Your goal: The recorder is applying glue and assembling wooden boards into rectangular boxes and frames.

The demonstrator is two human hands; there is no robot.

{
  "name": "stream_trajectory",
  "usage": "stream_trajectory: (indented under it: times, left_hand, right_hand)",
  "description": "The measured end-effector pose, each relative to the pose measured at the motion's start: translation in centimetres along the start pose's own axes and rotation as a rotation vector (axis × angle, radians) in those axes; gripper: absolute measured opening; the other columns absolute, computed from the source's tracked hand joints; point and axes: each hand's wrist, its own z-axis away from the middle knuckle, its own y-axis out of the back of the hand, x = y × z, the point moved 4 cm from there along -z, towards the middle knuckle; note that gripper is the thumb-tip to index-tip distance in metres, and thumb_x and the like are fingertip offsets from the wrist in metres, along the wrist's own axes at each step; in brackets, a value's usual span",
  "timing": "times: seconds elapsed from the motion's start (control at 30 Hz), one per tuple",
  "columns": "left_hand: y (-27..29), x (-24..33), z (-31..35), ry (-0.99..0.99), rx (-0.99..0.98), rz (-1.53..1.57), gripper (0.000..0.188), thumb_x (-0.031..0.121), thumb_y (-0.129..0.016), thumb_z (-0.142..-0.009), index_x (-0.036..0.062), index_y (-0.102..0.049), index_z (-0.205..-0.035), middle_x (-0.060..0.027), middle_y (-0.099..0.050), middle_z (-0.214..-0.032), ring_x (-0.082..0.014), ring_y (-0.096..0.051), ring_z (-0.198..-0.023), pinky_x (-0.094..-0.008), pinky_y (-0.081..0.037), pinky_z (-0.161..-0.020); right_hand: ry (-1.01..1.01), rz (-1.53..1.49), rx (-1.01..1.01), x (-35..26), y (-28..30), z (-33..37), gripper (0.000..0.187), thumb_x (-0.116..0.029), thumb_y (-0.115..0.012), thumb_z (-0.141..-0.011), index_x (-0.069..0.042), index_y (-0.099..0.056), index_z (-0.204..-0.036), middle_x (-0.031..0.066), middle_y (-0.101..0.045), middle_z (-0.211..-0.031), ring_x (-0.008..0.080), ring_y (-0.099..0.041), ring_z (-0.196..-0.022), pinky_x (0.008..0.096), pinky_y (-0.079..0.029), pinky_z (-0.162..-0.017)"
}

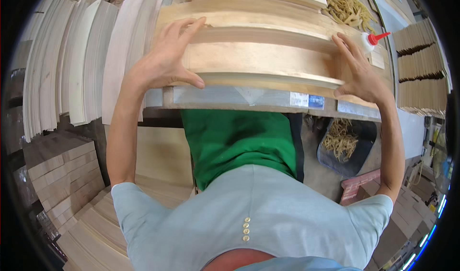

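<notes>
Along the near edge of the surface (239, 98) lies a stack of thin wooden sheets (258, 62), long and flat, probably light and bendy, with brittle edges. Both hands are spread open at its ends: the left hand (165, 60) presses flat on the left end, the right hand (359, 74) cups the right end. Gripping both ends should prevent sagging. A glue bottle (373, 39) stands at the far right corner.

Two hands (167, 57), one glue bottle (371, 39)
</notes>
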Motion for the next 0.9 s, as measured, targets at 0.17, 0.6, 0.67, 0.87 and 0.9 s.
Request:
stream_trajectory:
  times: [0.17, 0.6, 0.67, 0.87, 0.9]
  left_hand:
    - [-0.7, -0.5, -0.9, -0.032, -0.016, 0.059, 0.115, 0.022, -0.085, -0.05, 0.0155, -0.023, -0.147, -0.0143, -0.036, -0.136, -0.0351, -0.03, -0.129, -0.044, -0.027, -0.111]
    - [-1.0, -4.4, 3.0, 0.071, 0.633, 0.921, 0.085, 0.039, -0.069, -0.081, 0.0033, -0.026, -0.144, -0.0208, -0.026, -0.148, -0.0291, -0.023, -0.138, -0.0404, -0.028, -0.11]
    - [-3.1, -5.0, 4.4, 0.197, 0.649, 1.075, 0.076, 0.04, -0.06, -0.088, 0.0021, -0.026, -0.144, -0.0185, -0.029, -0.147, -0.0293, -0.028, -0.137, -0.0403, -0.028, -0.11]
    - [-8.0, -3.4, 7.1, 0.416, 0.769, 1.244, 0.048, 0.03, -0.05, -0.097, -0.0015, -0.046, -0.132, -0.0143, -0.055, -0.127, -0.0191, -0.051, -0.117, -0.0305, -0.037, -0.101]
    - [-8.3, -3.0, 7.1, 0.408, 0.774, 1.232, 0.045, 0.028, -0.051, -0.097, -0.0016, -0.049, -0.13, -0.0128, -0.056, -0.126, -0.0164, -0.051, -0.115, -0.0294, -0.038, -0.098]
  right_hand:
    - [0.038, -0.006, 0.037, -1.0, -0.6, -0.7, 0.106, -0.01, -0.077, -0.052, -0.014, -0.026, -0.145, 0.0144, -0.033, -0.139, 0.0331, -0.032, -0.131, 0.0403, -0.028, -0.112]
    - [0.046, -0.218, 0.113, 1.1, 0.3, -0.6, 0.092, -0.047, -0.071, -0.071, -0.008, -0.029, -0.144, 0.0138, -0.032, -0.147, 0.0287, -0.026, -0.138, 0.0424, -0.023, -0.112]
    - [-0.092, -0.374, 0.255, 2.5, 0.5, -0.3, 0.059, -0.035, -0.056, -0.091, -0.007, -0.038, -0.14, 0.0124, -0.047, -0.138, 0.024, -0.036, -0.133, 0.0381, -0.026, -0.11]
    - [-0.034, -0.412, 0.228, 2.1, 0.4, -3.9, 0.041, -0.028, -0.05, -0.097, -0.002, -0.052, -0.128, 0.0118, -0.058, -0.124, 0.0223, -0.049, -0.121, 0.034, -0.034, -0.103]
    - [0.029, -0.432, 0.179, 1.5, 0.1, -4.5, 0.039, -0.027, -0.05, -0.097, -0.001, -0.053, -0.126, 0.0122, -0.06, -0.121, 0.0221, -0.053, -0.117, 0.0335, -0.037, -0.1]
